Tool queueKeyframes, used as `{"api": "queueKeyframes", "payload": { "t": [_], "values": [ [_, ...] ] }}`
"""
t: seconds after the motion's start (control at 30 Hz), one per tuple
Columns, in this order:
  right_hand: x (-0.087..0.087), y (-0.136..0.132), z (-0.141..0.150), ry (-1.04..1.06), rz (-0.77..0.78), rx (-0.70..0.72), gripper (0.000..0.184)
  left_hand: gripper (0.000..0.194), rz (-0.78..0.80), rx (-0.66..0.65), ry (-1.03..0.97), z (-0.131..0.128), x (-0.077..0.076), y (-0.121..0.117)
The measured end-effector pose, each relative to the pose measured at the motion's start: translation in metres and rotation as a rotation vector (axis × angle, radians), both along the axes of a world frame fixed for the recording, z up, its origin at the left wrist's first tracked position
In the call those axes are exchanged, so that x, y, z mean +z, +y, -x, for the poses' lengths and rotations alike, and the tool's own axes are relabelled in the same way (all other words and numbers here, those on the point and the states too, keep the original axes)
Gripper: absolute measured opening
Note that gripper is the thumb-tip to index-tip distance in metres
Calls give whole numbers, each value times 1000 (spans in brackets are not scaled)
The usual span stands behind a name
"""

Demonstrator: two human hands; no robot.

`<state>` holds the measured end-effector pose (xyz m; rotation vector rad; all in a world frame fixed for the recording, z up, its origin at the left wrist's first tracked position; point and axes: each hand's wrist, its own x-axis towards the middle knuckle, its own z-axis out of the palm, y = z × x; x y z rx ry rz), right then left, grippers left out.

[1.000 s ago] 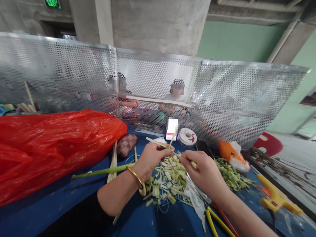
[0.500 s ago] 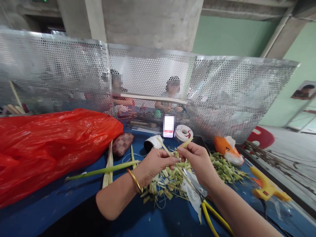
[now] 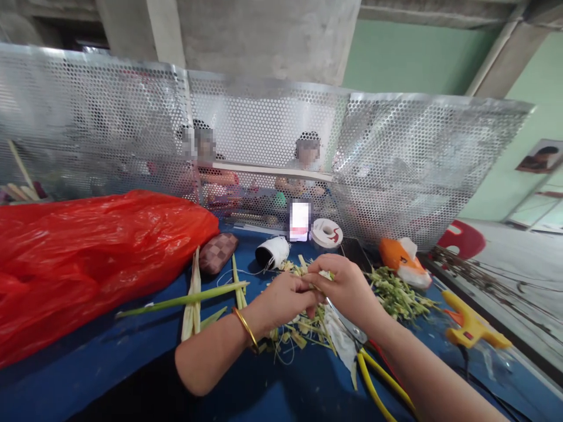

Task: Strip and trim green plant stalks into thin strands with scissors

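Observation:
My left hand and my right hand meet over a heap of cut leaf scraps. Both are closed in a pinch on a pale green leaf strip, mostly hidden by the fingers. Below my right hand lies a pair of scissors with yellow handles, its blades on a crumpled white tissue. To the left of my left wrist, a long green leaf stalk crosses some paler husk strips. A spool of white thread rests on its side beyond my left hand.
A large red plastic bag fills the left, beside a checked pouch. Behind stand a lit phone, a ribbon roll and a perforated metal screen. To the right are green trimmings, a tissue pack and a yellow glue gun.
My hands have drawn closer together, and my right fingers have folded over the leaf strip, which stuck out more before. The view has shifted slightly.

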<state>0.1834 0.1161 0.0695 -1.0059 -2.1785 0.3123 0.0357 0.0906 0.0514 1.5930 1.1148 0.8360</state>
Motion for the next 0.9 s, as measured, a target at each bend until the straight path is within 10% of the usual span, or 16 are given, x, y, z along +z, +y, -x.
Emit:
{"api": "queueKeyframes", "payload": {
  "t": [0.47,0.67,0.9],
  "values": [
    [-8,-4,10,203,-127,-48,19,26,122,-113,-60,-4,10,-7],
    [9,-2,-6,97,-366,-192,13,30,183,153,-323,6,5,7],
    [8,-8,-5,-156,-28,-54,28,44,210,154,-472,15,8,11]
  ]
}}
